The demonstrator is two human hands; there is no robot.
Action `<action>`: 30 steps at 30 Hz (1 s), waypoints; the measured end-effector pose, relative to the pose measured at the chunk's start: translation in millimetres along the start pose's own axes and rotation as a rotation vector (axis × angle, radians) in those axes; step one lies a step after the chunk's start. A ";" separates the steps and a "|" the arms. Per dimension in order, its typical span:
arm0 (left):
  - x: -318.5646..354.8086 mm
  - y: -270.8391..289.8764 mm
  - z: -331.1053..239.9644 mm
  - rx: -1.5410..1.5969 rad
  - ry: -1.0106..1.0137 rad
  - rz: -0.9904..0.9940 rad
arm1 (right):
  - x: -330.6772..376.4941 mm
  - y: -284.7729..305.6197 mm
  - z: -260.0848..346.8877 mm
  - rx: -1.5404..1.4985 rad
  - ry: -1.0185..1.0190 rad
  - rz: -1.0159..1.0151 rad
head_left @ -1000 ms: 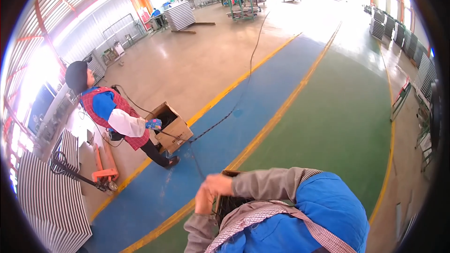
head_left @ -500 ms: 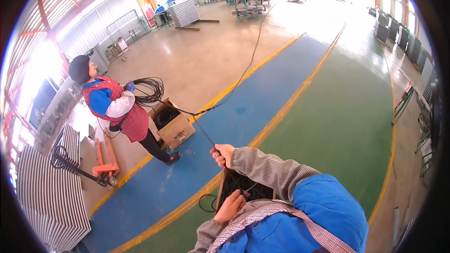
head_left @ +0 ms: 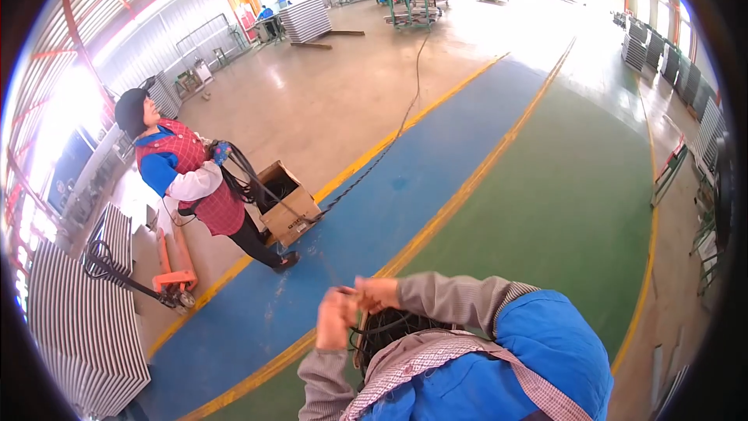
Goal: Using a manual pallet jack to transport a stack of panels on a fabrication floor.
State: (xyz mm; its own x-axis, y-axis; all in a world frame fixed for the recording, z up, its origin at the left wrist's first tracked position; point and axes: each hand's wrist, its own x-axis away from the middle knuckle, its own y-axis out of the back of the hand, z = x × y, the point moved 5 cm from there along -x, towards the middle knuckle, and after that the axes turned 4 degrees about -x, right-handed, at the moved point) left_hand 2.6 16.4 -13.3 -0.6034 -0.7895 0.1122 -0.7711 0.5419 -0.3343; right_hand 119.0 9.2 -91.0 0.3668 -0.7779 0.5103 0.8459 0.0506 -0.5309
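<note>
My left hand (head_left: 335,318) and my right hand (head_left: 377,294) are close together in front of my body, both blurred by motion. Their fingers look curled around a black cable (head_left: 358,331), of which a short dark loop shows below them. Just under my hands, partly hidden by my arms and apron, stands a box holding a heap of black cable (head_left: 401,326). To the left a co-worker in a red checked vest holds a bundle of black cable (head_left: 243,175) over an open cardboard box (head_left: 294,220).
A twisted dark cable (head_left: 366,174) trails across the blue floor lane toward the green rack (head_left: 409,8) at the back. On the left are an orange pallet jack (head_left: 178,277) and stacked grey ribbed panels (head_left: 82,327). Yellow lines edge the lanes.
My right hand has come down and my left hand up, so they meet. The cable stretched toward the co-worker has dropped to the floor. The co-worker's bundle has lowered toward the cardboard box.
</note>
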 end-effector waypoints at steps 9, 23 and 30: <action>-5.5 -12.5 47.1 0.018 0.339 0.099 | 25.9 -14.5 53.3 0.114 0.549 -0.093; 34.8 -51.3 46.8 -0.589 0.261 0.563 | 16.1 9.4 43.6 -0.446 0.053 -0.114; -7.5 9.4 32.8 0.146 0.153 0.089 | 43.1 -68.7 48.7 0.453 0.807 -0.051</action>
State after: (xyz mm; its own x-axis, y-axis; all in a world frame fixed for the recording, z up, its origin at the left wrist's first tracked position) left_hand 6.5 18.0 -48.1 -0.6998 -0.6817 0.2134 -0.6830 0.5509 -0.4796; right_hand 95.6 2.7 0.4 0.0879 -0.9777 -0.1905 0.9866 0.1118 -0.1187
